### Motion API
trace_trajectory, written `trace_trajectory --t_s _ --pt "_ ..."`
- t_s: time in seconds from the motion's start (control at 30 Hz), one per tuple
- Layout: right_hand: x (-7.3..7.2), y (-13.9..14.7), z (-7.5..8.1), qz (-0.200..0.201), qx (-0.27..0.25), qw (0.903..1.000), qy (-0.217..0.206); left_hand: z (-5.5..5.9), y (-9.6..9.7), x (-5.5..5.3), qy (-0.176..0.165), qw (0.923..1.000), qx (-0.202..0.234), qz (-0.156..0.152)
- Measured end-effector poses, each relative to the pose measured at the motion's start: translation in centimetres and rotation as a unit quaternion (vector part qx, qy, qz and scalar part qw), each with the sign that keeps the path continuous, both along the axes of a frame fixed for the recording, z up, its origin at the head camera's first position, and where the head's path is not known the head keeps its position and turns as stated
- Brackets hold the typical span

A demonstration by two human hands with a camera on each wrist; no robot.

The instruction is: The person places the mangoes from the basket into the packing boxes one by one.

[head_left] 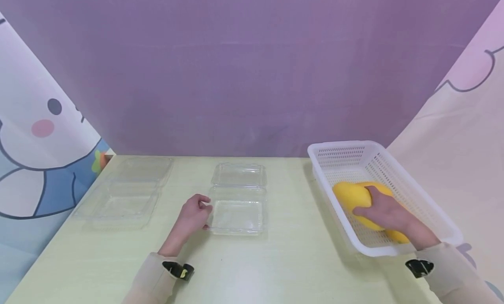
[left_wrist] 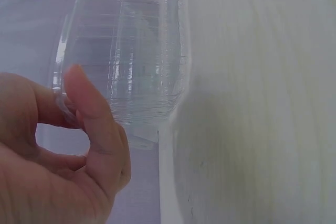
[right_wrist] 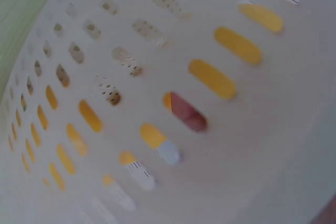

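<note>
My left hand (head_left: pixel 194 214) is at the left edge of a small clear plastic clamshell box (head_left: pixel 238 214), which lies with its lid folded back on the table. In the left wrist view, the thumb and a finger pinch the box's rim (left_wrist: pixel 59 77). Inside the white slotted basket (head_left: pixel 378 250) at the right, my right hand (head_left: pixel 387 212) grips a smooth yellow mango (head_left: pixel 348 197) from above. More yellow mangoes lie beside and under that hand, partly hidden by it. The right wrist view is mostly filled by the basket's wall (right_wrist: pixel 252 145), with yellow mango skin (right_wrist: pixel 212 78) showing through its slots.
A larger clear plastic clamshell box (head_left: pixel 122 207) stands with its lid back at the left of the pale wooden table (head_left: pixel 232 273). Behind the table rises a purple backdrop (head_left: pixel 252 85). Printed cartoon cloths (head_left: pixel 27 98) hang at both sides.
</note>
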State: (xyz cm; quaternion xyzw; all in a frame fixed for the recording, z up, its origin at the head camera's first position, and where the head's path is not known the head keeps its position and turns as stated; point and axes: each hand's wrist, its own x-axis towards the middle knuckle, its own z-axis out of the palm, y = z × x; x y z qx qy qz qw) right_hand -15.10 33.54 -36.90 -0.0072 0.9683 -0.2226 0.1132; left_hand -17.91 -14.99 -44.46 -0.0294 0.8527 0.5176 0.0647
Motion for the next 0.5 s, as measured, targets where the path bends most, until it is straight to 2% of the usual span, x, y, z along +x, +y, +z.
trace_trajectory --t_s 0.5 --pt "0.2 -0.3 1.2 -0.012 -0.015 0.9998 0.010 -0.3 0.6 0.2 -0.006 0.9996 0.028 -0.006"
